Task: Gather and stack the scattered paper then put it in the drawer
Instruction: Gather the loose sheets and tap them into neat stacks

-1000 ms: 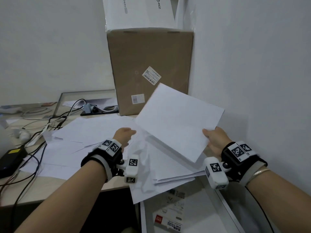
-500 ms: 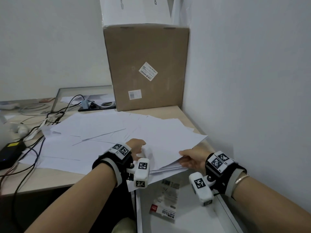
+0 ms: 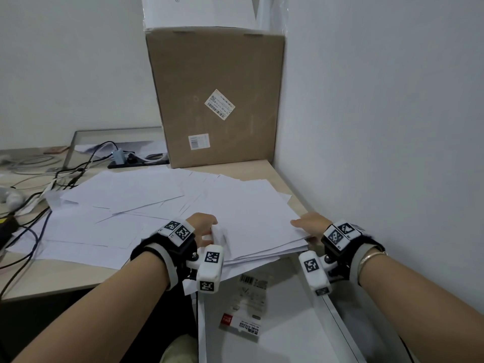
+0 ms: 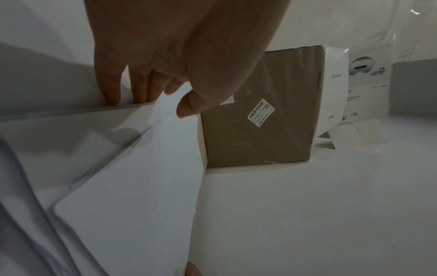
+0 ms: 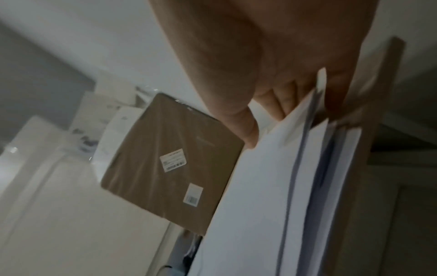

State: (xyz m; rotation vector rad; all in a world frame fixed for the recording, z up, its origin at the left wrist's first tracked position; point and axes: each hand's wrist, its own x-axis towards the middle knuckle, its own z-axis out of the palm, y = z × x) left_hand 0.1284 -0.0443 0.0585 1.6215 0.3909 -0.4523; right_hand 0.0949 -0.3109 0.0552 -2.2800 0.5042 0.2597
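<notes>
A loose stack of white paper lies at the desk's front right corner and overhangs the open white drawer below. My left hand pinches the stack's left edge, with thumb and fingers on opposite sides of the sheets. My right hand holds the right edge: the thumb lies on top and the fingers sit under the layered sheets. More scattered paper covers the desk to the left.
A tall cardboard box stands at the back against the right wall. Black cables and a power strip lie at the left. A sticker pack lies in the drawer.
My right hand has brought its raised sheets down flat onto the stack. Both hands now hold the stack's side edges low over the desk front.
</notes>
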